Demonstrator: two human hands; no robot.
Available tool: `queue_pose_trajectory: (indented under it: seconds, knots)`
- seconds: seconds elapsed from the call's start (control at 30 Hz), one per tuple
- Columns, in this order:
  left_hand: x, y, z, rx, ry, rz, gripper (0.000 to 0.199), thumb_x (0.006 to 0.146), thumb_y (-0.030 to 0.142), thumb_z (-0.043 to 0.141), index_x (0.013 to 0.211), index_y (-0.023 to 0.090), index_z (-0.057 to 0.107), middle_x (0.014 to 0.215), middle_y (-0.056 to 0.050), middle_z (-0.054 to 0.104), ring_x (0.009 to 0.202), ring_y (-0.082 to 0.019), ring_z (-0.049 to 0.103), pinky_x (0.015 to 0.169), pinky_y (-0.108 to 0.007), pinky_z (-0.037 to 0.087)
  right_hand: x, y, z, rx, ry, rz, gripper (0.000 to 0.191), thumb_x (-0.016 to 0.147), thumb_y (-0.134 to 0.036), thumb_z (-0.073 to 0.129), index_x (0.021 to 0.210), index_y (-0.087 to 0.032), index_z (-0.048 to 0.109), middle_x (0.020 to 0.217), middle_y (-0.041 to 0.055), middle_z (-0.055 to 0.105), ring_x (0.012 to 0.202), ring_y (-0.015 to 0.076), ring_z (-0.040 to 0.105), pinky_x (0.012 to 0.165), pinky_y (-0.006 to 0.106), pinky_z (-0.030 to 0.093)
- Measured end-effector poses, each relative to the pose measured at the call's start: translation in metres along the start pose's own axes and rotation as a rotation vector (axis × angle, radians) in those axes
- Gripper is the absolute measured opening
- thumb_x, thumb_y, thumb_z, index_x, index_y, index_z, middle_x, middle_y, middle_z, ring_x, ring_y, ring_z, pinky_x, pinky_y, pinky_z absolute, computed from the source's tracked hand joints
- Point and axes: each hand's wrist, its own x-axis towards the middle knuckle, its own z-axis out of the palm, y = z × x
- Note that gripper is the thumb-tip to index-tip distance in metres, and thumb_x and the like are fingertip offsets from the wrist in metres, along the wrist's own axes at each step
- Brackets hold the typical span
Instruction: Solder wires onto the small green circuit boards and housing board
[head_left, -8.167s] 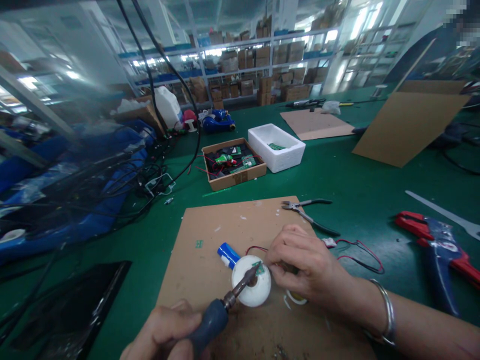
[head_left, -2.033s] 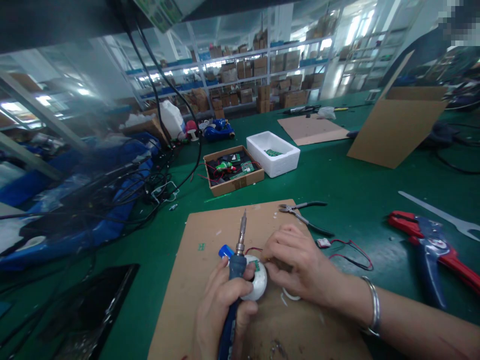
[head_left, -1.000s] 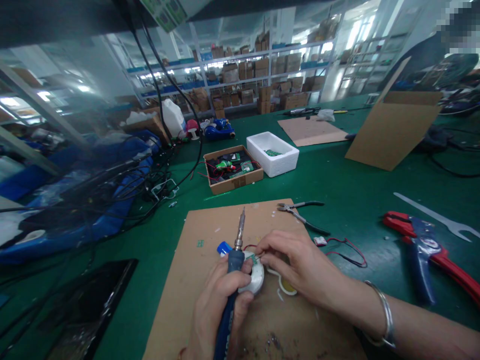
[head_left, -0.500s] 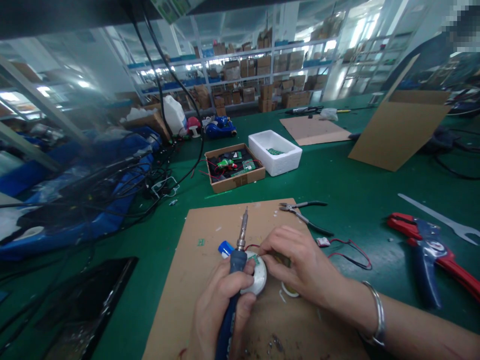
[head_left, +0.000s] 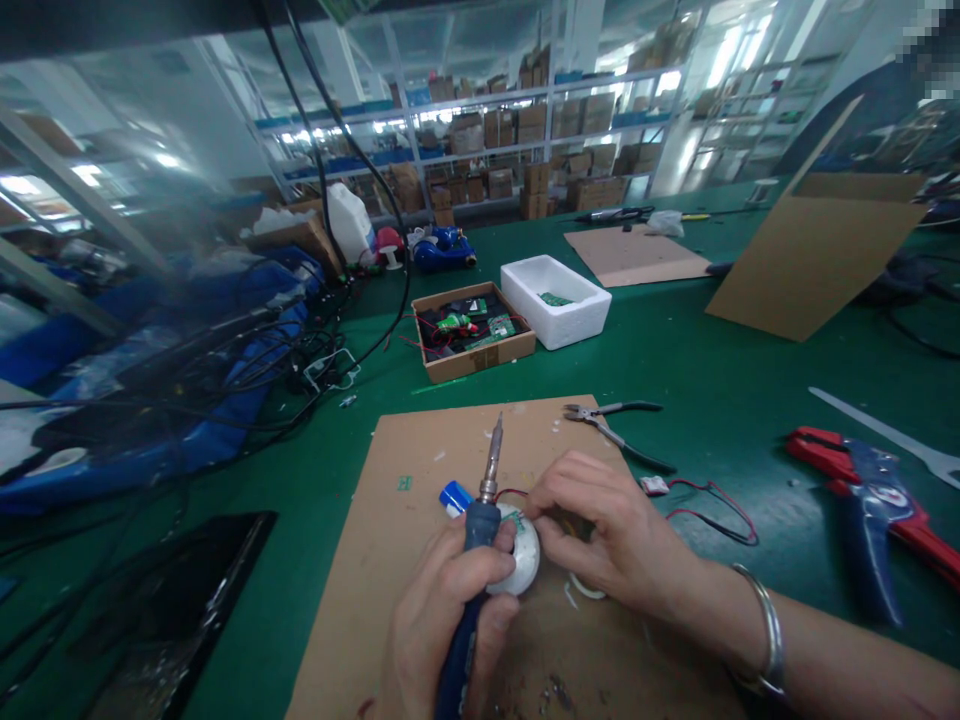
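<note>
My left hand [head_left: 457,600] is closed around a blue soldering iron [head_left: 482,525], whose metal tip points up and away. The same hand's fingers steady a round white part [head_left: 525,562] with a small green board on it. At the right edge of that part, my right hand [head_left: 600,515] has thumb and forefinger pinched together; what lies between them is too small to make out. A red wire [head_left: 511,492] runs from near those fingertips toward a blue cylinder [head_left: 454,497]. Beneath the hands lies a brown cardboard sheet [head_left: 360,580].
Cutters [head_left: 626,407] lie across the sheet's back right corner. Farther right are a red-and-black wire lead [head_left: 712,487] and red-blue pliers [head_left: 874,500]. Behind stand a cardboard tray [head_left: 480,362] of circuit boards and a white foam box [head_left: 574,325]. Cables [head_left: 300,350] tangle at left.
The view has shifted slightly, so the tabletop things sit a little farther right. Both hands keep their hold, with the right fingers still pinched at the white part's edge.
</note>
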Motion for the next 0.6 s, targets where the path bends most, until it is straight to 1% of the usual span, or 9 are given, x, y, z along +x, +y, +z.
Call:
queue_pose_trajectory:
  seconds: [0.1,0.17,0.27,0.33,0.4,0.47,0.53,0.6]
  knots:
    - [0.000,0.001,-0.001,-0.006,-0.011,-0.017,0.013,0.092,0.029,0.050,0.101,0.022,0.057,0.106,-0.005,0.068,0.107,-0.017,0.058,0.092,-0.027,0.044,-0.001,0.001,0.001,0.021,-0.011,0.031,0.009,0.078,-0.008,0.058,0.078,-0.016,0.061,0.072,0.0020,0.062,0.071,0.0143,0.055,0.063,0.026,0.041]
    - [0.000,-0.001,-0.001,-0.004,-0.009,-0.022,0.015,0.091,0.030,0.050,0.101,0.022,0.057,0.105,-0.005,0.069,0.106,-0.017,0.059,0.091,-0.027,0.045,-0.001,0.002,0.002,0.046,-0.009,0.054,0.009,0.077,-0.008,0.058,0.078,-0.016,0.061,0.073,0.0018,0.063,0.071,0.0139,0.056,0.063,0.026,0.041]
    - [-0.003,-0.006,0.001,0.030,0.024,0.009,0.024,0.092,0.039,0.047,0.103,0.023,0.060,0.103,-0.006,0.070,0.103,-0.019,0.062,0.088,-0.030,0.049,-0.002,0.003,0.003,0.078,0.011,0.071,0.009,0.076,-0.008,0.059,0.077,-0.016,0.060,0.071,0.0011,0.062,0.069,0.0128,0.056,0.062,0.024,0.041]
    - [-0.005,-0.010,0.000,0.051,0.057,0.033,0.030,0.093,0.044,0.043,0.108,0.025,0.060,0.104,-0.006,0.070,0.103,-0.020,0.063,0.091,-0.033,0.048,-0.002,0.004,0.004,0.083,0.018,0.080,0.008,0.075,-0.008,0.060,0.075,-0.016,0.060,0.070,0.0004,0.062,0.068,0.0120,0.056,0.061,0.023,0.041]
    - [-0.008,-0.011,-0.003,0.027,0.101,0.033,0.032,0.093,0.044,0.042,0.116,0.026,0.057,0.102,-0.004,0.071,0.099,-0.021,0.065,0.095,-0.037,0.047,-0.003,0.004,0.004,0.088,0.020,0.089,0.009,0.075,-0.007,0.059,0.075,-0.016,0.059,0.071,0.0001,0.062,0.068,0.0115,0.056,0.061,0.023,0.041]
    - [-0.008,-0.009,-0.008,-0.031,0.176,-0.003,0.031,0.092,0.040,0.046,0.120,0.026,0.053,0.095,-0.002,0.072,0.093,-0.021,0.067,0.094,-0.039,0.049,-0.004,0.004,0.004,0.097,0.018,0.097,0.009,0.075,-0.007,0.059,0.076,-0.016,0.059,0.072,0.0001,0.062,0.069,0.0112,0.056,0.062,0.023,0.041]
    - [-0.006,-0.004,-0.013,-0.066,0.269,-0.046,0.028,0.091,0.035,0.049,0.117,0.026,0.054,0.090,0.000,0.072,0.089,-0.021,0.067,0.087,-0.037,0.053,-0.005,0.004,0.005,0.105,0.005,0.107,0.009,0.075,-0.008,0.059,0.076,-0.016,0.060,0.072,0.0002,0.062,0.069,0.0110,0.056,0.062,0.023,0.041]
    - [-0.001,0.002,-0.016,-0.029,0.299,-0.050,0.022,0.092,0.032,0.049,0.112,0.026,0.056,0.087,0.001,0.071,0.088,-0.019,0.067,0.085,-0.034,0.054,-0.005,0.003,0.005,0.106,-0.007,0.117,0.008,0.076,-0.009,0.059,0.077,-0.016,0.060,0.073,0.0002,0.062,0.069,0.0110,0.056,0.062,0.023,0.041]
